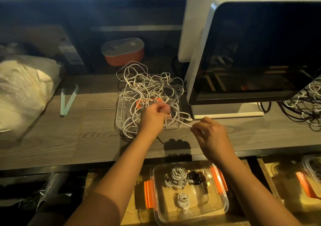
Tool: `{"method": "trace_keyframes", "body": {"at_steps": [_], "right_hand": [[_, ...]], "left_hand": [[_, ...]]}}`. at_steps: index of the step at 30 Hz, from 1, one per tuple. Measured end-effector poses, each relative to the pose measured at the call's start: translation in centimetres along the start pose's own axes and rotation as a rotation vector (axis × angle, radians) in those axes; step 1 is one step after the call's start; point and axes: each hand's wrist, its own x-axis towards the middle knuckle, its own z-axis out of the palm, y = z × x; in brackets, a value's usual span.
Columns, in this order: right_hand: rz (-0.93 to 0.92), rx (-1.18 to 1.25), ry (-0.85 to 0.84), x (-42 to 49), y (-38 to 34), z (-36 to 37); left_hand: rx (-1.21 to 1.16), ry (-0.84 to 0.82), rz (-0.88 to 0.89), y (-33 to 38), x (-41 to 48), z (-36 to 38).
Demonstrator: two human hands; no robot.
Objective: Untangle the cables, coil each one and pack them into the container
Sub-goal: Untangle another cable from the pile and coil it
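One white cable [178,121] is pinched by the right hand [212,135] and held out, seemingly for tracing; the tangle [147,85] is steadied in the curled fingers of the left hand [152,116].

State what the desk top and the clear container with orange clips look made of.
Desk top: probably grey wood-look laminate, matte; printed-looking grain lines show. Container: clear, glossy plastic or glass, cannot tell which; coiled cables show through its walls. Clips: likely orange plastic.
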Motion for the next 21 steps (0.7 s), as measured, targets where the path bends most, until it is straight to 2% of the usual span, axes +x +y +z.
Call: {"method": "trace_keyframes", "body": {"at_steps": [2, 4, 9, 10, 13, 14, 15, 17, 21], "right_hand": [[0.034, 0.048, -0.01, -0.4, 0.2, 0.3], [0.118, 0.25, 0.0, -0.6, 0.1, 0.4], [0.503, 1.339, 0.005, 0.0, -2.9, -0.7], [0.568, 1.521, 0.034, 0.1, -3.2, -1.0], [0.674, 1.794, 0.107, 0.2, -3.0, -1.8], [0.692, 1.788, 0.122, 0.2, -2.7, -1.8], [0.688, 1.676, 0.13, 0.2, -2.4, -2.0], [0.609, 1.233, 0.054, 0.2, -1.9, -1.9], [0.336, 0.273, -0.374, 0.6, -1.8, 0.0]], "left_hand": [[-0.091, 0.196, -0.121, -1.1, 0.9, 0.0], [-0.195, 0.294, -0.229, -2.2, 1.5, 0.1], [-0.478, 0.363, -0.352, -4.0, 1.8, 1.1], [-0.494, 0.369, -0.355, -4.2, 1.9, 1.1], [-0.225, 0.459, -0.348, -5.1, 2.2, 0.1], [-0.169, 0.472, -0.328, -5.5, 2.5, -0.4], [-0.13, 0.46, -0.296, -5.7, 2.6, -0.7], [-0.004, 0.399, -0.197, -5.4, 2.4, -0.8], [0.162, 0.269, 0.071, -4.7, 1.3, -0.3]]}}
